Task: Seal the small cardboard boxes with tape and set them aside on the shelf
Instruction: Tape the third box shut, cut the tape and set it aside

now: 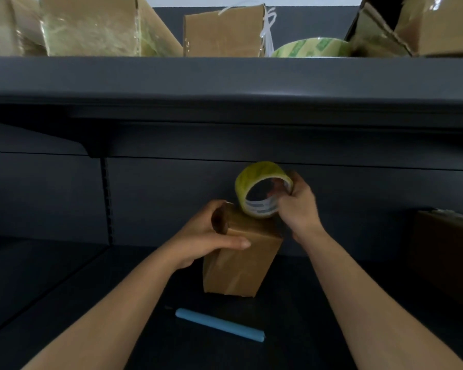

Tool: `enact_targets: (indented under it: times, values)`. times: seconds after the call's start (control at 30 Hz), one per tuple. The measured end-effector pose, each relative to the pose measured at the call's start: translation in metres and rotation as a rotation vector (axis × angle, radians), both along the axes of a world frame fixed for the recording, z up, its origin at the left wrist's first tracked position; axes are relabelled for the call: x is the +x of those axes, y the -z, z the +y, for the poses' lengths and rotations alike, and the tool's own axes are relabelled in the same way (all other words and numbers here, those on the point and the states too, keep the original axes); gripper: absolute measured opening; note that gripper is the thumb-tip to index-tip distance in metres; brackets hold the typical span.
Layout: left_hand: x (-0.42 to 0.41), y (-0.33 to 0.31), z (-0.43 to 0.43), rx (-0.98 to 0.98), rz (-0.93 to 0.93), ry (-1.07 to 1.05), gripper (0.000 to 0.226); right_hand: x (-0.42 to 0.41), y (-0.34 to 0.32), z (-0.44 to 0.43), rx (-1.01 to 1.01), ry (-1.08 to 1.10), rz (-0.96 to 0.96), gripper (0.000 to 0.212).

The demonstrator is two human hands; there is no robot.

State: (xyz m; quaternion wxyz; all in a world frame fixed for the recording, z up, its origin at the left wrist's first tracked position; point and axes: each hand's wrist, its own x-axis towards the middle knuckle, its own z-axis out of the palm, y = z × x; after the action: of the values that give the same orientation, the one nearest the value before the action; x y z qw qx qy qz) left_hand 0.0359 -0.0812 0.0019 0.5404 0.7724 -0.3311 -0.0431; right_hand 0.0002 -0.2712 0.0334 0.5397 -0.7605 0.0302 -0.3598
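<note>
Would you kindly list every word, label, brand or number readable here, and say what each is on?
Nothing is legible.
On the yellow-green packing tape roll in the right hand: dark print on its white core, too blurred.
On the second tape roll on the upper dark shelf: green marks, too blurred.
On the small brown cardboard box in the left hand: no text visible.
</note>
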Motion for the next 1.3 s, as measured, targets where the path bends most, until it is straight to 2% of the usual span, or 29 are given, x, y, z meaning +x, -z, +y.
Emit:
enact_targets:
  times: [0.07,0.13,0.17,0.27,0.33,0.6,0.83,0.93,1.07,1.13,1.23,1.3]
  values:
    - [0.002,0.005,0.012,-0.026,0.053,-0.005,0.085,-0.005,0.003,-0.014,-0.111,0.155,-0.031,0.016]
    - [0.004,0.01,0.022,-0.06,0.094,-0.002,0.086,-0.009,0.01,-0.024,-0.143,0.224,-0.051,0.009]
    - [0.004,0.012,0.025,-0.077,0.112,0.01,0.086,-0.009,0.014,-0.027,-0.094,0.217,-0.049,0.006]
    - [0.006,0.015,0.027,-0.103,0.174,0.039,0.087,-0.008,0.02,-0.026,0.253,0.103,-0.011,0.01]
    - [0.009,0.017,0.029,-0.113,0.207,0.059,0.089,-0.007,0.021,-0.024,0.356,0.066,-0.001,0.013]
    - [0.014,0.014,0.032,-0.085,0.261,0.098,0.088,0.0,0.03,-0.023,0.387,0.071,-0.023,0.018]
    - [0.018,0.012,0.035,0.064,0.222,0.058,0.11,0.006,0.053,-0.02,0.378,0.077,-0.05,0.028]
    - [0.014,0.001,0.035,0.275,0.113,0.048,0.102,0.007,0.058,-0.016,0.368,0.06,-0.059,0.033]
    - [0.003,-0.022,0.023,0.692,-0.322,-0.072,0.084,0.008,0.058,-0.012,0.328,0.064,-0.077,0.033]
    - [-0.004,-0.03,0.011,0.832,-0.423,-0.067,0.082,0.007,0.058,-0.011,0.321,0.068,-0.085,0.031]
    - [-0.014,-0.037,-0.007,0.932,-0.472,-0.01,0.084,0.004,0.058,-0.009,0.313,0.084,-0.08,0.028]
    - [-0.019,-0.038,-0.017,0.887,-0.484,-0.011,0.079,0.004,0.058,-0.009,0.33,0.086,-0.079,0.03]
